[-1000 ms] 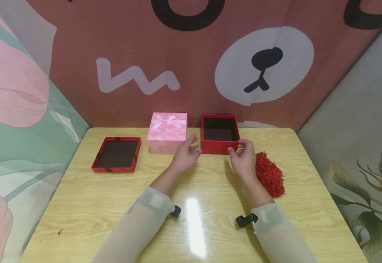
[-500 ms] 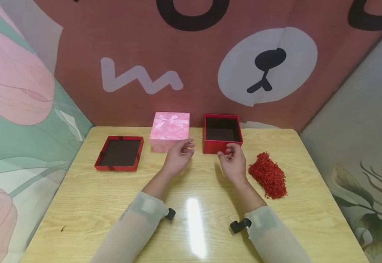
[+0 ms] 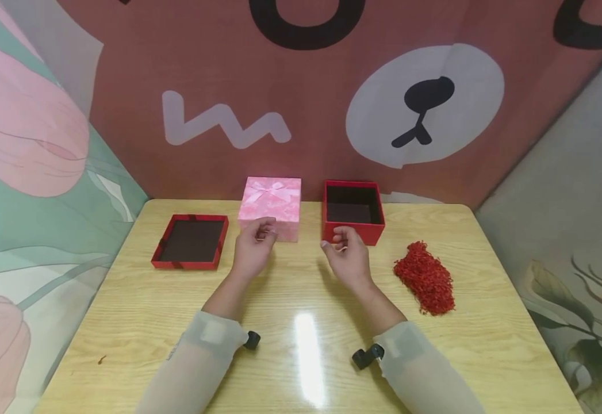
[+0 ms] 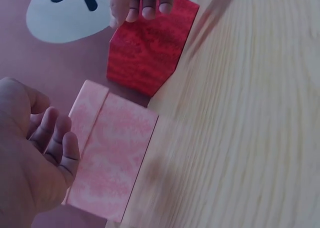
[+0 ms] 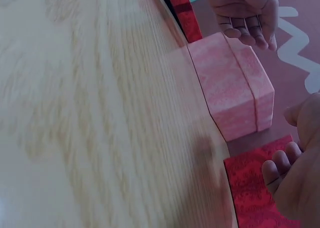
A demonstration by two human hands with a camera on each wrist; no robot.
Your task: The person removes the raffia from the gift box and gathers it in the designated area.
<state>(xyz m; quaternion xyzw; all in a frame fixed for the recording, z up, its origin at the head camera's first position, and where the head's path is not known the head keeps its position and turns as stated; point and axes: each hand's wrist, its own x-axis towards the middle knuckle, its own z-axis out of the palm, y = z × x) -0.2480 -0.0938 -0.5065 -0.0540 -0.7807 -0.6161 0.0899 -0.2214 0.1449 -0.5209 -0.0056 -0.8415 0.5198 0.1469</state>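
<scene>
My left hand [image 3: 253,247] hovers in front of the pink gift box [image 3: 273,201], its fingers loosely bent with nothing in them. The box is lidded and carries a pink ribbon bow on top. In front of the red box [image 3: 360,233], which stands uncovered with a dark inside, is my right hand [image 3: 349,259], also holding nothing. In the left wrist view the left fingers [image 4: 52,135] overlap the pink box's side. The right wrist view has the right fingers [image 5: 280,163] over the red box's patterned wall.
A red lid [image 3: 189,241] lies upturned on the left of the wooden table [image 3: 140,328], dark inside facing up. To the right is a heap of red shredded paper [image 3: 425,279]. The patterned wall [image 3: 311,115] rises directly behind the boxes.
Both hands have moved left. The right hand has come away from the red box's front right corner, and the left has shifted from between the boxes to before the pink one.
</scene>
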